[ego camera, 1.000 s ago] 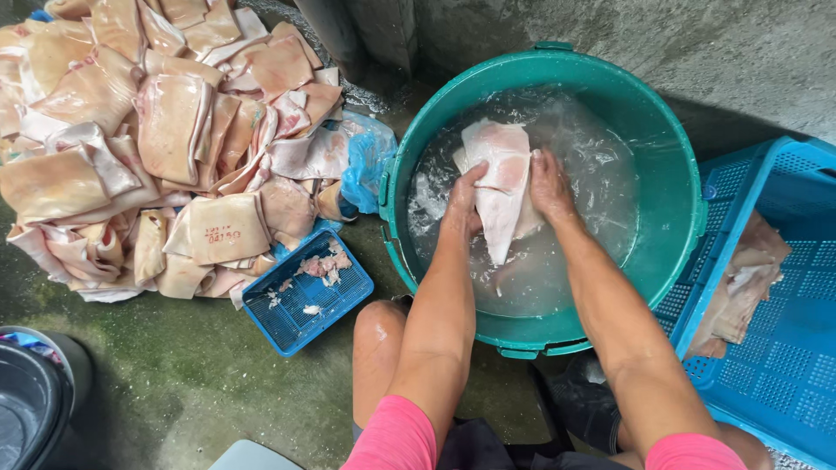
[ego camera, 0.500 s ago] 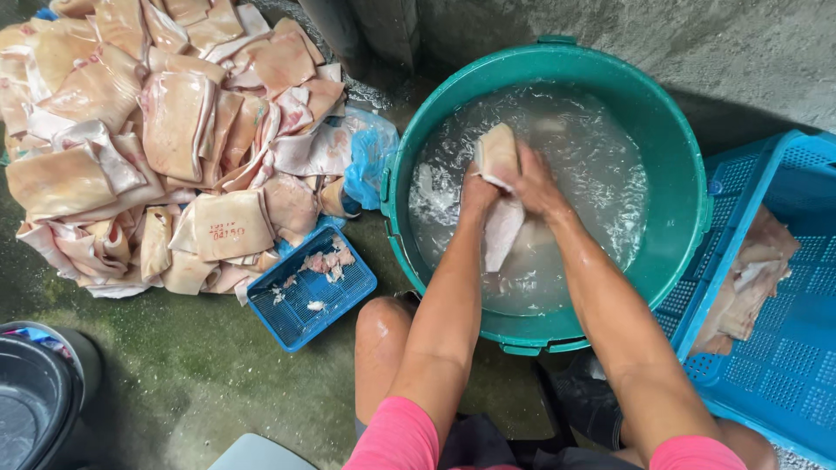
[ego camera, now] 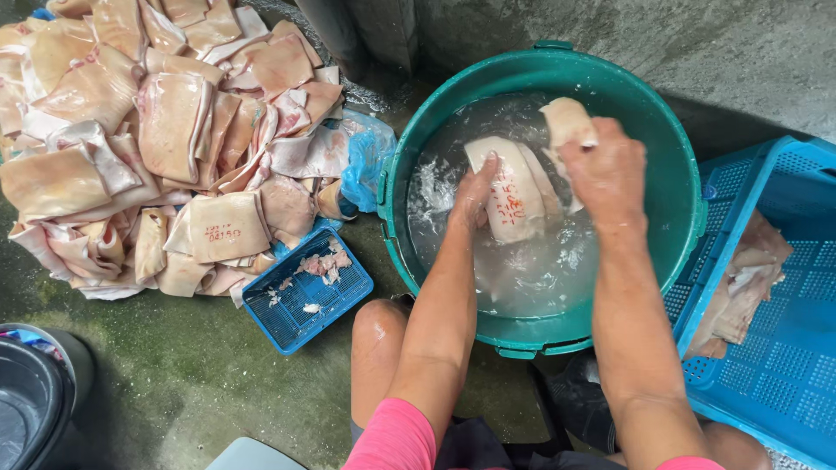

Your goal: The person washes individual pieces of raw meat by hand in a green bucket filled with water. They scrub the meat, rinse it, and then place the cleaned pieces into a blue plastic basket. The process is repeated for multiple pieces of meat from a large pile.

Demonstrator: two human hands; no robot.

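- Pale slab of pork skin [ego camera: 514, 196] half sunk in cloudy water, in the upper middle of the green tub [ego camera: 679, 148], right of frame centre.
- Left hand [ego camera: 475, 193] pressed onto the slab's left edge, fingers bent over it, thumb side hidden under the water.
- Right hand [ego camera: 607, 170] closed over the slab's upper right end, lifting a folded flap clear of the water.
- Red marks across the slab's wet face, too blurred to make out.
- Splashes and foam on the water just left of the left hand.
- Big heap of similar skin pieces [ego camera: 165, 130] spread over the upper left of the frame, lying on the wet concrete floor [ego camera: 200, 383].
- Crumpled blue plastic bag [ego camera: 366, 161] between the heap and the tub, touching the tub's left wall.
- Small blue tray [ego camera: 335, 305] just below the heap, left of centre, holding a few pinkish scraps.
- Large blue crate [ego camera: 784, 348] at the right edge, close against the tub, with a few washed pieces [ego camera: 740, 287] lying in its left part.
- Dark bucket [ego camera: 35, 409] in the lower left corner, cut off by the frame.
- Bare knee [ego camera: 379, 335] and pink sleeves [ego camera: 396, 439] along the bottom edge, below the tub.
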